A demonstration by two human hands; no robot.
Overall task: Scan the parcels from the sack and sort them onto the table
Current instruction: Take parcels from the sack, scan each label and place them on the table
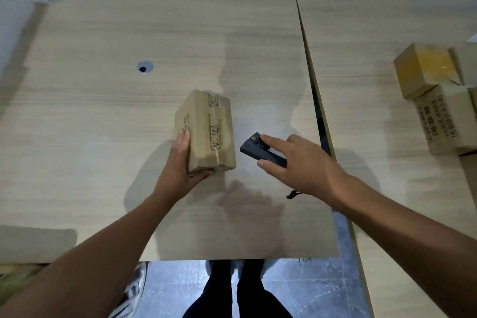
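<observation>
The left hand [184, 162] grips a taped box [206, 131] above the table [103, 124]; just beside it the right hand [296, 160] holds a dark scanner [254, 148] — forefinger on top. More boxes [438, 95] sit on the right-hand table [361, 59] — well apart.

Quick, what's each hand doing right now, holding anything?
Left hand: grips the cardboard parcel at its near end.
Right hand: holds the black scanner, index finger on top.

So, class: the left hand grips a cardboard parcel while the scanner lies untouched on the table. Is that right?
Not quite. The head view shows the right hand holding the black handheld scanner beside the cardboard parcel, which the left hand does grip.
</observation>
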